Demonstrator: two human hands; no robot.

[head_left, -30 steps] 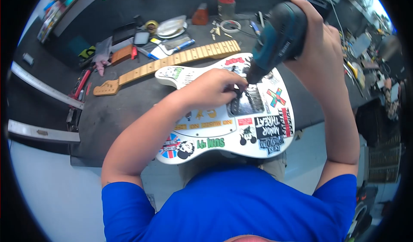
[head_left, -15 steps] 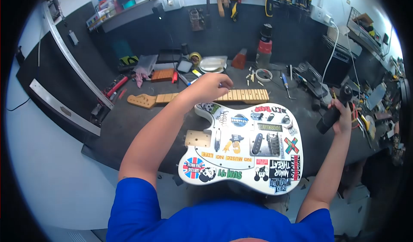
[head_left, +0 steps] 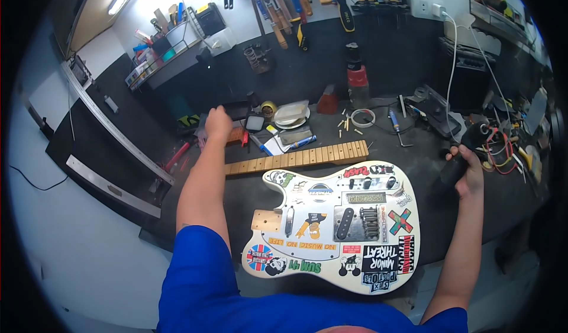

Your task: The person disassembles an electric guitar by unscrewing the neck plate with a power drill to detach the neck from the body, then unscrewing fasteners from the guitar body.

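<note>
while the left hand (head_left: 218, 123) reaches to the far left of the worktop (head_left: 195, 203), closed, its contents not visible, among small tools beside the orange block (head_left: 235, 135), the right hand (head_left: 470, 170) grips the cordless drill (head_left: 467, 152) near the right edge. guitar body (head_left: 337, 226), stickered, lies at the near edge, partly overhanging; detached neck (head_left: 296, 158) just behind it. risk: a sleeve or elbow nudge could tip the body off, or the drill could snag the red wires (head_left: 500, 155). open room only at the near left.
</note>
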